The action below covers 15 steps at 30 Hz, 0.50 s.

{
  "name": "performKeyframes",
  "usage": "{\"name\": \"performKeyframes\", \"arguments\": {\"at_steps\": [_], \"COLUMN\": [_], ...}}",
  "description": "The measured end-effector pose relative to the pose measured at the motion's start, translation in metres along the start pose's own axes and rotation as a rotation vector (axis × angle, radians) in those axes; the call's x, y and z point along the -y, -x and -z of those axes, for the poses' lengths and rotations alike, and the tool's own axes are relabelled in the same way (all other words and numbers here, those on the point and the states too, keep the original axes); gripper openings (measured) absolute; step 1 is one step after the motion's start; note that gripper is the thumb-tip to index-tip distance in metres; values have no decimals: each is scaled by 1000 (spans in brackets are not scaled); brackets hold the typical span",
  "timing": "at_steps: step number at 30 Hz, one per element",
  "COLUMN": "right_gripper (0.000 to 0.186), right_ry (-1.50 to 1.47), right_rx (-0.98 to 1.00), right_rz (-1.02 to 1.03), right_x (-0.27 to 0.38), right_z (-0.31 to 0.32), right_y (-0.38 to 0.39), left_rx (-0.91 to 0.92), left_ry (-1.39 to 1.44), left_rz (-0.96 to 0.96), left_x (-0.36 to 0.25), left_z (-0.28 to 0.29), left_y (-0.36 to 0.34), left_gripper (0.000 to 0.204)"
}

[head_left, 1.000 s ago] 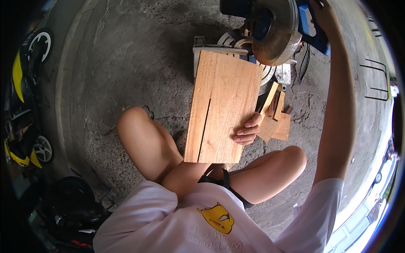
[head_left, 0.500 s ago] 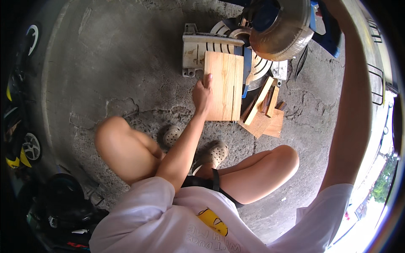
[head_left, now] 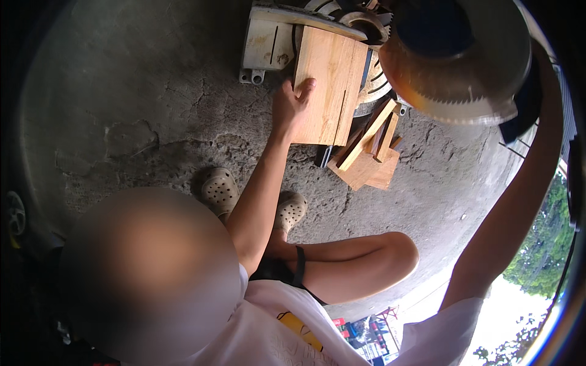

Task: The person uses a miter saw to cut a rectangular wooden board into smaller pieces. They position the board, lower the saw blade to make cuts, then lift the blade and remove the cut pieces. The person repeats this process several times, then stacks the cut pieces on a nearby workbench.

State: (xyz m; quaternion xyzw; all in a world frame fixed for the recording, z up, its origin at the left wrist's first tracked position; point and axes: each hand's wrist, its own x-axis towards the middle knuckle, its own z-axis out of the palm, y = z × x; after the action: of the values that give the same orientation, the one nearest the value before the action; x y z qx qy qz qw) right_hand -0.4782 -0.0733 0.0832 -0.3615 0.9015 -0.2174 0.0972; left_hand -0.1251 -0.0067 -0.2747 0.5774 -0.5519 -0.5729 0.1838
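Note:
A flat light-wood board [head_left: 326,85] lies on the base [head_left: 259,52] of a miter saw, its far end near the fence. My left hand [head_left: 292,108] grips the board's left edge, thumb on top and the other fingers out of sight below. A narrow slit runs lengthwise near the board's right side. To the right hangs the raised saw head [head_left: 452,91], its toothed blade visible through the clear guard. My right forearm [head_left: 513,213] reaches up to the far side of the saw head, where the right hand is hidden.
Wood strips [head_left: 369,134] and flat offcuts [head_left: 363,174] lie on the rough concrete floor [head_left: 152,116], right of the board. My feet in beige clogs [head_left: 221,188] are close below the board. A blurred patch covers the lower left.
The view has shifted and tilted. The saw head has come up and to the right, looking larger and farther from the board. My left hand still has the board by its edge.

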Motion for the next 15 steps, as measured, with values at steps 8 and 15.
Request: {"name": "performKeyframes", "arguments": {"at_steps": [8,15], "right_gripper": [46,37], "right_ry": [-195,-290], "right_rx": [-267,-382], "right_rz": [-146,-17], "right_x": [-39,-50], "right_z": [-44,-79], "right_y": [106,159], "left_rx": [-41,-69], "left_ry": [143,157], "left_rz": [-125,-206], "left_x": [1,11], "left_z": [-4,-10], "left_y": [3,0], "left_gripper": [46,41]}}
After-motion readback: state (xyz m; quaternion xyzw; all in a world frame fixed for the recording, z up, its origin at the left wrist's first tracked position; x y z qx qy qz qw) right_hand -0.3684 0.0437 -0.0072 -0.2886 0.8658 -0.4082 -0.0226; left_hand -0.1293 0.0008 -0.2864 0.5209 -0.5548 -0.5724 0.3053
